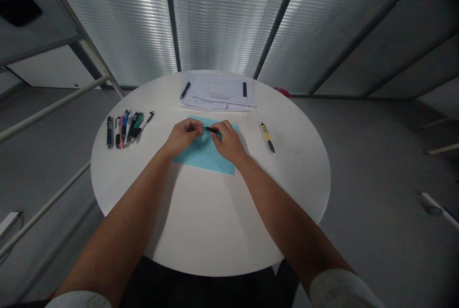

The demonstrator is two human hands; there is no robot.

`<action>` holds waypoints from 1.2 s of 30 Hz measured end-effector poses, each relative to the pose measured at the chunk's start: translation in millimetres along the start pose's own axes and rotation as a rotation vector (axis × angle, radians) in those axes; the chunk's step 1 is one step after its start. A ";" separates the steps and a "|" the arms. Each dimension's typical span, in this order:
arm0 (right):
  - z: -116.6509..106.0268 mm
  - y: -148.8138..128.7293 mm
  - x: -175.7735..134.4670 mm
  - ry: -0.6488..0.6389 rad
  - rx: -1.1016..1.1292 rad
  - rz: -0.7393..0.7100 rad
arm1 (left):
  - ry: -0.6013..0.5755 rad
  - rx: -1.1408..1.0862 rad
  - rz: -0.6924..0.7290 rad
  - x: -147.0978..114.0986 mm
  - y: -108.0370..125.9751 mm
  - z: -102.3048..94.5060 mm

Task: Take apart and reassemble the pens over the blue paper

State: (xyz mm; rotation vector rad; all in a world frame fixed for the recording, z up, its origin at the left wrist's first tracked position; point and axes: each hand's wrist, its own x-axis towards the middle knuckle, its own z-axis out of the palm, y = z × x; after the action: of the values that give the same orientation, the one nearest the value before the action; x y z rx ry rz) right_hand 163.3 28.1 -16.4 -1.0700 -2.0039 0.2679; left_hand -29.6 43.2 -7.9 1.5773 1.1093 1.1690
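Observation:
Over a light blue sheet, both hands meet around a small black pen with a bit of green at its left end. My right hand has its thumb and fingers closed on the black part. At the green end, my left hand pinches with thumb and fingertips; exactly what lies between them is partly hidden. Whether the pen is whole or in parts is too small to tell. A few tiny dark specks lie on the blue sheet below the hands.
On the round white table, several pens lie grouped at the left. A yellow and black pen lies at the right. Printed papers with a black pen are at the back. A white metal frame stands left.

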 end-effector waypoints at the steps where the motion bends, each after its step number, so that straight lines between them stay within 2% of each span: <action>1: -0.1 0.0 0.4 0.013 -0.001 0.007 | 0.013 0.054 0.028 -0.3 0.4 -2.1; 4: -0.8 -0.7 1.5 0.040 -0.006 0.034 | 0.078 0.366 0.100 -1.7 0.9 -9.5; 7: -1.4 -1.6 1.6 0.026 -0.014 0.051 | 0.116 0.730 0.073 -2.8 -3.2 -14.7; 9: -1.4 -1.7 1.0 0.020 -0.019 0.055 | 0.097 0.854 0.022 -2.7 -8.0 -16.3; 11: -1.1 -1.2 0.4 0.019 -0.026 0.055 | 0.072 0.873 -0.003 -1.7 -12.0 -17.0; 17: -0.1 1.7 0.3 0.013 -0.059 0.042 | 0.088 0.721 0.032 -0.6 -9.9 -16.2; 26: -1.2 1.3 0.2 0.035 -0.024 0.048 | 0.131 0.135 0.057 -1.9 -0.7 5.3; 32: -2.8 0.0 -0.9 0.016 -0.012 0.046 | 0.109 -0.063 -0.088 -2.0 6.2 16.0; 36: -4.1 -2.1 -0.6 0.000 -0.030 0.065 | 0.083 -0.176 -0.129 -4.0 10.2 19.1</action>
State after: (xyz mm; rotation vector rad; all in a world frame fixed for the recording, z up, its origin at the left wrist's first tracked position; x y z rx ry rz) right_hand 165.4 25.6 -13.1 -1.1552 -1.9819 0.2724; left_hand -10.0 34.5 -2.7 1.3141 1.1127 1.2195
